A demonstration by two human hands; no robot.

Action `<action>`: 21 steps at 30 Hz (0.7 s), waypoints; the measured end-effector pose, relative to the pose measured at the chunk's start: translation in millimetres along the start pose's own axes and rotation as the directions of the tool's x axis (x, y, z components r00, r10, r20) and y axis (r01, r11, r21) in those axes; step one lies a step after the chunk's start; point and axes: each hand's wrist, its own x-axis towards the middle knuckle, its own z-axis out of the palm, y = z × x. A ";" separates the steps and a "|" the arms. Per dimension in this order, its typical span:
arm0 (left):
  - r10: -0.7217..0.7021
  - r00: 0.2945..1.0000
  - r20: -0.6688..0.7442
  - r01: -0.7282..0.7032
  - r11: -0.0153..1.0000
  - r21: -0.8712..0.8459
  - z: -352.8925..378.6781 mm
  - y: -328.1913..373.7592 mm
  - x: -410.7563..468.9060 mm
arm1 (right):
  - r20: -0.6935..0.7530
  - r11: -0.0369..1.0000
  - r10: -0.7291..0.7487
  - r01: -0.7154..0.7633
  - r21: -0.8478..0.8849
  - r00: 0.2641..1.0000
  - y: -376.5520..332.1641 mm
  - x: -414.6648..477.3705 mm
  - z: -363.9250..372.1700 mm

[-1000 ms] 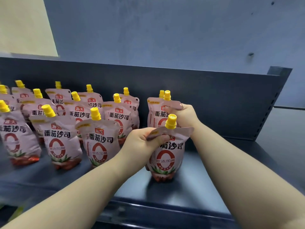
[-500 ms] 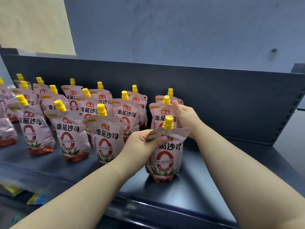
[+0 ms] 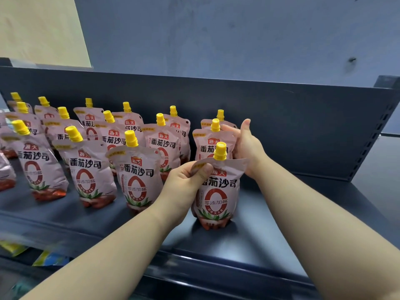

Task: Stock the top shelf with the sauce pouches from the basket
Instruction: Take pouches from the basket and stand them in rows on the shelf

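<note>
The front pouch (image 3: pixel 216 191) stands upright on the top shelf (image 3: pixel 249 241), centre-right of the frame. The left hand (image 3: pixel 184 180) pinches its upper left corner; the right hand (image 3: pixel 244 146), fingers (image 3: pixel 231 129) loose, touches the middle pouch (image 3: pixel 211 148) just behind it.

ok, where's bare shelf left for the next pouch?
Free: shelf deck right of the front pouch the left hand pinches, out to the perforated upright; also the patch before that pouch, up to the front lip. Crowded: left of it, standing pouches in close rows.
</note>
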 end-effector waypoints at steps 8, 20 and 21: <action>-0.030 0.999 -0.044 0.029 0.999 -0.029 -1.7 -3.5 10.3 | 0.002 0.856 -0.503 0.499 -0.137 0.864 2.0 -62.7 -20.4; 0.016 1.000 -0.024 -0.017 0.999 -0.044 -11.9 -7.7 9.6 | 0.080 0.933 -0.330 0.338 -0.123 0.941 24.8 -90.1 -6.4; 0.017 1.000 -0.026 -0.018 0.999 -0.036 -12.6 -8.2 10.1 | 0.065 0.934 -0.330 0.336 -0.125 0.942 24.4 -91.2 -4.3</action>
